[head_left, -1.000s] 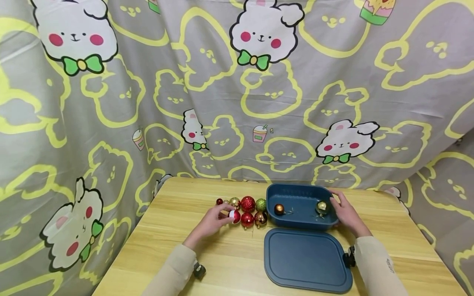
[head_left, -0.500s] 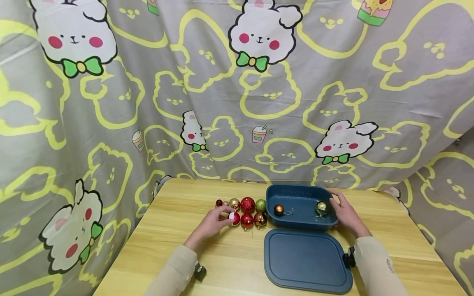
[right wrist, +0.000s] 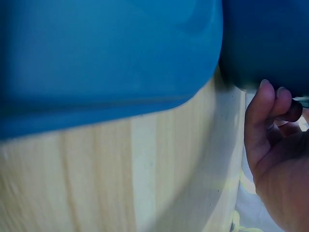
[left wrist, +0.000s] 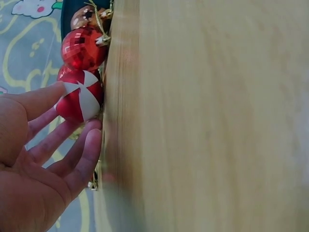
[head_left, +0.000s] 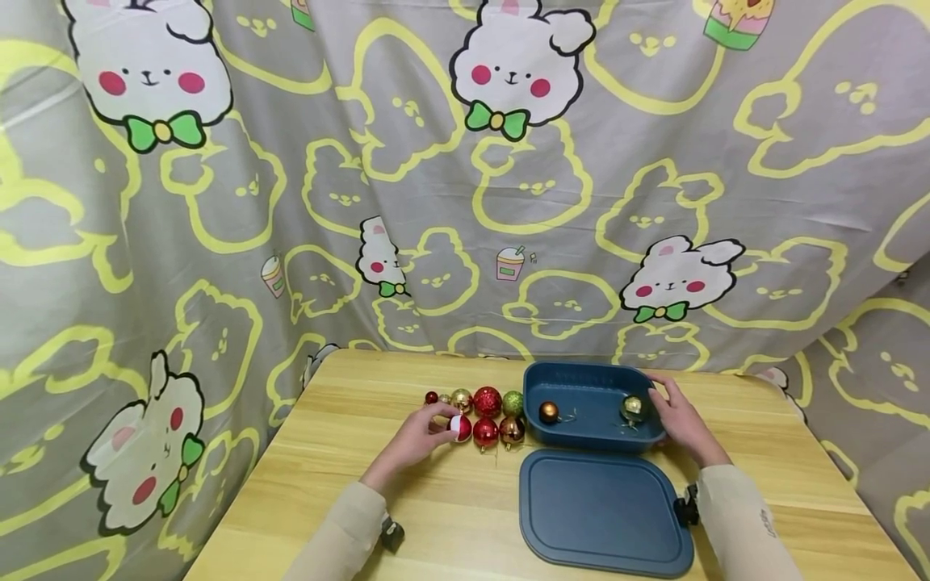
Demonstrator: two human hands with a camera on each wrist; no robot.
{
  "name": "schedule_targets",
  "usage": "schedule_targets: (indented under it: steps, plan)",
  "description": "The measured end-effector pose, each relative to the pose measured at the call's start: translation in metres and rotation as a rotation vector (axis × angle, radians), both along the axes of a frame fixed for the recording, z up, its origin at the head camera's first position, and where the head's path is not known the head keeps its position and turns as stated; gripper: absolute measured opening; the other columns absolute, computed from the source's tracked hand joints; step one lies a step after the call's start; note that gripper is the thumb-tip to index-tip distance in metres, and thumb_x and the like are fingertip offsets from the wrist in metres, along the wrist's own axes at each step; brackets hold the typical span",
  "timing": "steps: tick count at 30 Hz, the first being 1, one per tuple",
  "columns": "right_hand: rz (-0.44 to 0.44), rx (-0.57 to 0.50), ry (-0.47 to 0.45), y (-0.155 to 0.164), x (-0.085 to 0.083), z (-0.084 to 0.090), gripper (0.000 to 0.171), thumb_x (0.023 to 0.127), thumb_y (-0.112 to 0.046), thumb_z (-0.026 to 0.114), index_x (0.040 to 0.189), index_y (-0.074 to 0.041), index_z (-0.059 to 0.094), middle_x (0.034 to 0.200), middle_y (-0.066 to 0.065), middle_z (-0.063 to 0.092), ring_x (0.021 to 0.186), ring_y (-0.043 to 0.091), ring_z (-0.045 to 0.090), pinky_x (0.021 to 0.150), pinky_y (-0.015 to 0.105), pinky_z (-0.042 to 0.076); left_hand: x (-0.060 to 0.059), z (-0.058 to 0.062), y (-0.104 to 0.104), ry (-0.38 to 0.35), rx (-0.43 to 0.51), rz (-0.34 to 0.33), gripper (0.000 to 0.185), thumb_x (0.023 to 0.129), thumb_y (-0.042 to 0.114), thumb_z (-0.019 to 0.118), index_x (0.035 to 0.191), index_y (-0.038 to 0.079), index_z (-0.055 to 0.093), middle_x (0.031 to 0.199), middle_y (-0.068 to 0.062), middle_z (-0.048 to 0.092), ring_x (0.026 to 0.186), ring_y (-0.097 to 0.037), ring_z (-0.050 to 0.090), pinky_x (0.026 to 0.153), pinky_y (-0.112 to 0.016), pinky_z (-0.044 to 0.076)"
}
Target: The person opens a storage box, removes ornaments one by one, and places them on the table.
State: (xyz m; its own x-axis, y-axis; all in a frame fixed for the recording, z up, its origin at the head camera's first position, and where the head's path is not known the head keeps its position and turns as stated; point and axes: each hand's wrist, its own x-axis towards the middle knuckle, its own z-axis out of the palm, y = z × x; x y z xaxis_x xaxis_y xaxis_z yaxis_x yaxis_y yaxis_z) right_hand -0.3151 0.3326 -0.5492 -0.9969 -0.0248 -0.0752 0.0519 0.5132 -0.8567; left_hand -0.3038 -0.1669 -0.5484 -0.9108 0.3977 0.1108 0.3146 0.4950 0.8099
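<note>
Almost nothing has moved since the earlier frames: your hands and every ball sit where they were half a second ago.

Your left hand (head_left: 416,436) rests on the bench (head_left: 436,516) at lower centre of the head view, its fingers (left wrist: 72,145) loosely spread and touching the red-and-white ball (head_left: 461,427); the thumb lies over the top of that ball and the fingers reach under it, but they do not close round it. The ball sits at the left end of the near row, just beside a red ball (head_left: 485,432) and a copper ball (head_left: 512,429). Behind them, a row runs from a small dark red ball (head_left: 432,397) through a gold ball (head_left: 461,399) and a large red ball (head_left: 488,401) to a green ball (head_left: 513,402).

Your right hand (head_left: 679,420) curls round the right end of the blue tub (head_left: 581,436), right of centre, fingers over its rim. Inside the tub lie an orange ball (head_left: 548,412) at the left and a gold-green ball (head_left: 632,407) near your fingers. The blue lid (head_left: 603,512) lies flat on the bench in front of the tub, touching it.
</note>
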Motion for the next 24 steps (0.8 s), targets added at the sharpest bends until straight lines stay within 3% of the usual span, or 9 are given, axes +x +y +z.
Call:
schedule_targets:
  steps: [11, 16, 24]
  plan:
    - [-0.002, 0.004, 0.007, 0.001, -0.001, -0.001, 0.057, 0.114, -0.04, 0.03, 0.164, -0.014, 0.02, 0.117, 0.04, 0.06, 0.059, 0.028, 0.07, 0.049, 0.045, 0.059, 0.0, -0.002, -0.003, 0.015, 0.0, 0.014, 0.032, 0.095, 0.014, 0.075, 0.126, 0.008, 0.067, 0.127, -0.016, 0.068, 0.102, -0.032, 0.073, 0.091, -0.044, 0.061]
    - [0.002, 0.001, 0.011, 0.001, -0.002, -0.002, 0.057, 0.115, -0.039, 0.029, 0.164, -0.013, 0.019, 0.122, 0.043, 0.057, 0.06, 0.028, 0.07, 0.049, 0.046, 0.059, 0.001, -0.001, -0.005, 0.016, -0.008, 0.025, 0.033, 0.096, 0.015, 0.075, 0.128, 0.009, 0.067, 0.128, -0.015, 0.068, 0.102, -0.032, 0.073, 0.091, -0.042, 0.061]
    - [0.003, -0.001, 0.016, 0.001, -0.002, -0.003, 0.057, 0.115, -0.04, 0.029, 0.164, -0.013, 0.019, 0.126, 0.044, 0.054, 0.06, 0.028, 0.07, 0.049, 0.046, 0.059, 0.001, 0.009, -0.009, -0.002, -0.031, 0.049, 0.039, 0.098, 0.016, 0.073, 0.134, 0.009, 0.064, 0.136, -0.015, 0.064, 0.109, -0.031, 0.069, 0.091, -0.044, 0.06]
